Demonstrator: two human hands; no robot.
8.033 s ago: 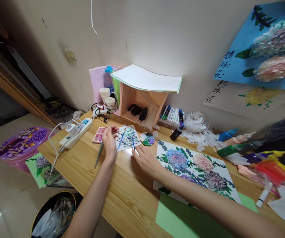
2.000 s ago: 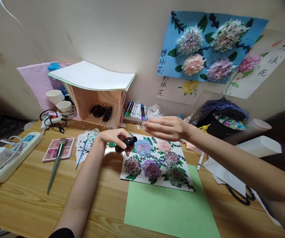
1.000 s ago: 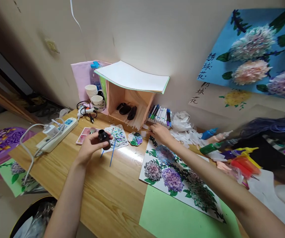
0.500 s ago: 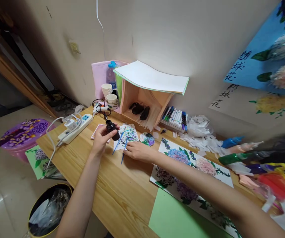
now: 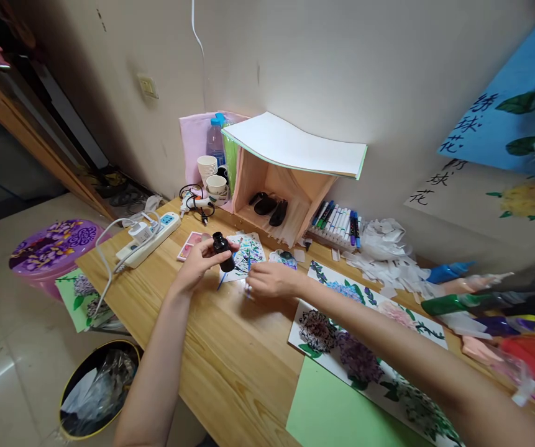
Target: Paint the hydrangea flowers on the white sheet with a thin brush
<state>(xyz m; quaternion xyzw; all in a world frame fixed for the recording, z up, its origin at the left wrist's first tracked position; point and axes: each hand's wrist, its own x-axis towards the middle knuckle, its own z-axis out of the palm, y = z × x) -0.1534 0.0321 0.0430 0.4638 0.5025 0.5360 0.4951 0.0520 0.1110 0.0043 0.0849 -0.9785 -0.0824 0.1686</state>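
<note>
My left hand (image 5: 194,268) is wrapped round a small black bottle (image 5: 223,254), whose neck points up with no cap visible. The fingers of my right hand (image 5: 271,280) pinch a thin blue paintbrush (image 5: 249,263) at the table's middle; its lower part is blurred. Under and beyond the bottle lies a paint-speckled sheet of paper (image 5: 254,248). A second blue paintbrush (image 5: 221,282) rests on it, partly hidden by the bottle. Right behind my right hand is a paint-smeared palette (image 5: 288,256). Beneath my right forearm lies a board with textured painted flowers (image 5: 359,357).
A power strip (image 5: 148,242), a glue gun (image 5: 196,201) and paper cups (image 5: 215,184) stand at the left. Behind are a pink box (image 5: 290,202) and markers (image 5: 339,222). Paint bottles (image 5: 453,302) and crumpled tissue (image 5: 391,254) lie right. A bin (image 5: 99,391) stands below.
My right hand has closed on one blue paintbrush and raised it slightly from the paper. The left hand still holds the black bottle, now more upright. The whole view has shifted a little.
</note>
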